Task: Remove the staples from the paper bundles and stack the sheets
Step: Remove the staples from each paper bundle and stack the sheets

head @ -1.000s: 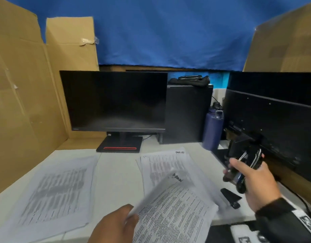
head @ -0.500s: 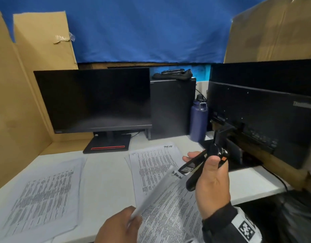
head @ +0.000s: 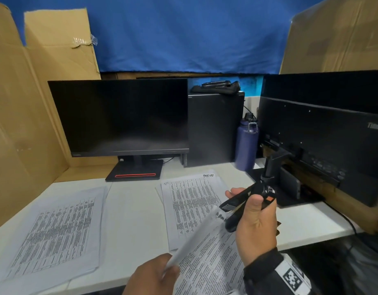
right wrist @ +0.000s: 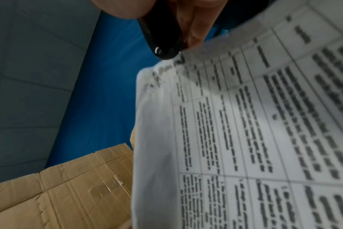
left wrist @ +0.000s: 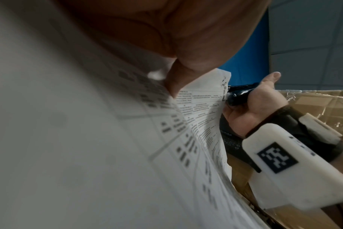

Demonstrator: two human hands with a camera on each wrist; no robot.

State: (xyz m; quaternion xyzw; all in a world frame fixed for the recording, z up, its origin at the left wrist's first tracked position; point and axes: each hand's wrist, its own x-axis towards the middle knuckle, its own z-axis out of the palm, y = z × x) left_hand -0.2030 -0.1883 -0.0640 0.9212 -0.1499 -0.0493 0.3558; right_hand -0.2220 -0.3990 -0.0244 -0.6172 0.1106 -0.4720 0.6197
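Note:
My left hand pinches a printed paper bundle by its near edge and holds it tilted up off the desk. My right hand grips a black stapler, its mouth standing apart at the bundle's top corner. The left wrist view shows the paper bundle with the stapler at its corner. In the right wrist view the stapler's tip touches the paper bundle. A stack of printed sheets lies at the left of the white desk. More sheets lie at the centre.
A dark monitor stands behind the papers, a black computer case and a blue bottle to its right. A second monitor's back fills the right side. Cardboard panels wall the left and the right.
My right hand has brought the stapler leftward from beside the right monitor to the raised bundle's top corner. My left hand keeps holding the bundle up.

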